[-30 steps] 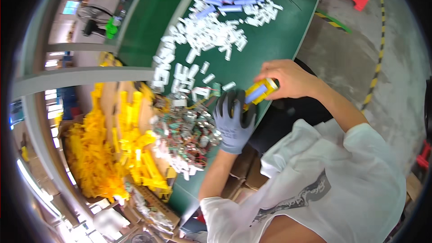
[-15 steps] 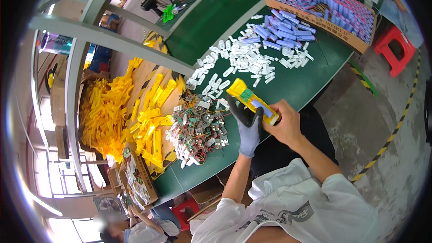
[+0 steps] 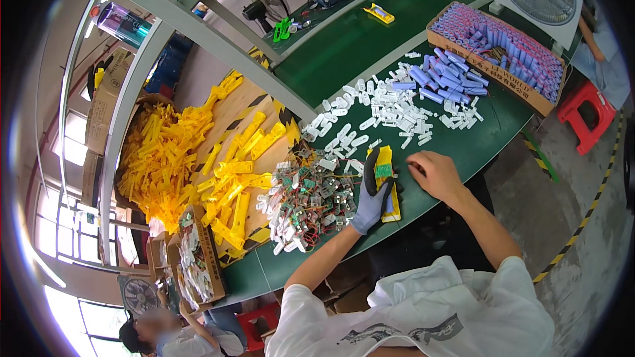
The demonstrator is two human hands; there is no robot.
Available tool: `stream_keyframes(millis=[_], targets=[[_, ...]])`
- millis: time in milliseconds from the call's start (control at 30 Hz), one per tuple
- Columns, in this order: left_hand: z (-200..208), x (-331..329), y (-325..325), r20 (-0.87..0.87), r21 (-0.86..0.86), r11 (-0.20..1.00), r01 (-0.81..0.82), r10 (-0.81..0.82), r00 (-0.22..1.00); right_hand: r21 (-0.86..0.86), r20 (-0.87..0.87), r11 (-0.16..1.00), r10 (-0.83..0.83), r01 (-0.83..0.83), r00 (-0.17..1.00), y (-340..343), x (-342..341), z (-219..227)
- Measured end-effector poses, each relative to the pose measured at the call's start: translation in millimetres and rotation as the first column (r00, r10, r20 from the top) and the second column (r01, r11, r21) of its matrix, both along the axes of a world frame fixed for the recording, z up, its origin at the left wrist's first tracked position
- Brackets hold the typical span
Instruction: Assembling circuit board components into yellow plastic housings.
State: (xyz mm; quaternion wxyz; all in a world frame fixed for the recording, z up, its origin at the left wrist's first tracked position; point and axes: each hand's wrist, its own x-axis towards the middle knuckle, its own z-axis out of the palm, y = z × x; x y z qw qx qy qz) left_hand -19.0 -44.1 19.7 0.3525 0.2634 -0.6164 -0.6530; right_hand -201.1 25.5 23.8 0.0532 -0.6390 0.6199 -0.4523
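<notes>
Left hand (image 3: 375, 199), in a grey glove with black-coated fingers, is clamping the casing (image 3: 381, 157) by its left side, over the green bench (image 3: 489, 129) near its front edge. Casing is long, yellow, shiny plastic, carrying a flat green board (image 3: 383, 170) and a smooth blue cell (image 3: 389, 204). Bare right hand (image 3: 434, 174) is sitting just right of it, apart, fingers curling inward; can't tell if they're pinching anything. Left forearm is angling up and right, right forearm up and left. Tangled wired parts (image 3: 311, 195) are heaping left of the glove, hard white pieces (image 3: 397, 102) scattering beyond, cylindrical blue cells (image 3: 450, 76) lying past those, cardboard carton (image 3: 493, 66) standing farther right.
</notes>
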Motion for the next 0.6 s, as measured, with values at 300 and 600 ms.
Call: stream_keyframes(millis=[300,600], targets=[[-8.9,15.0,-0.7,-0.109,0.135,0.970,-0.204,0.219,0.970,-0.124,-0.475,0.969,0.131,-0.214,0.870,-69.8,17.5,-1.0],[-12.0,14.3,2.9,-0.098,0.088,0.961,-0.261,0.269,0.958,0.261,-0.149,0.950,0.213,-0.169,0.966,-170.1,6.1,7.0]])
